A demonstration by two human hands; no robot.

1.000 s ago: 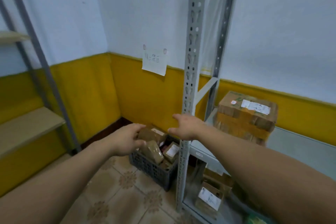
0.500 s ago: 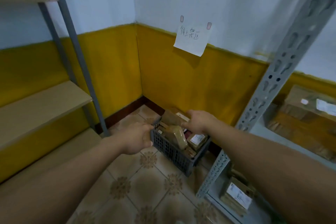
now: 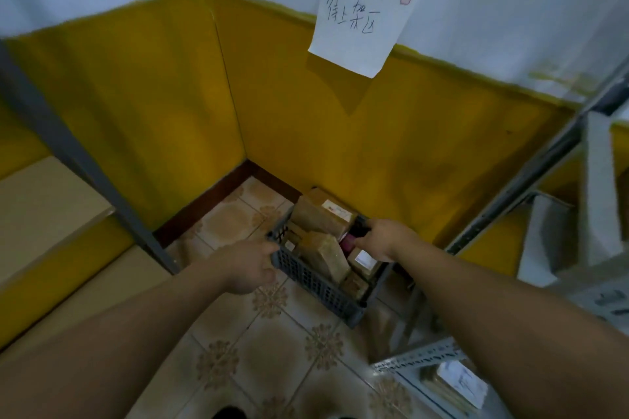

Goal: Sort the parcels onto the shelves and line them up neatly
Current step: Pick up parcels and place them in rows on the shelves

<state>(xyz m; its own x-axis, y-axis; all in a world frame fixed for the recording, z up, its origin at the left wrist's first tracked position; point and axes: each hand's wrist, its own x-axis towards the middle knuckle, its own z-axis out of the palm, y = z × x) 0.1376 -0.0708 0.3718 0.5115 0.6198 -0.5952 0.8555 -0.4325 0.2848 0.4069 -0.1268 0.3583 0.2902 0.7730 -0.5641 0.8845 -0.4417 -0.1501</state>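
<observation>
A dark grey plastic crate (image 3: 316, 282) stands on the tiled floor in the room's corner, filled with several brown taped parcels (image 3: 323, 253), some with white labels. My left hand (image 3: 246, 264) grips the crate's near left corner rim. My right hand (image 3: 381, 240) is closed over the crate's far right rim, beside a dark red item. One labelled parcel (image 3: 321, 213) leans at the crate's back.
A grey metal shelf post (image 3: 71, 153) with beige boards stands at the left. A grey metal rack (image 3: 531, 187) rises at the right; a labelled parcel (image 3: 456, 384) lies on its bottom shelf. A handwritten paper sign (image 3: 360, 20) hangs on the yellow-and-white wall.
My view has dropped and closed in on the crate. Both hands went from hovering over the parcels to gripping the crate's rim on either side.
</observation>
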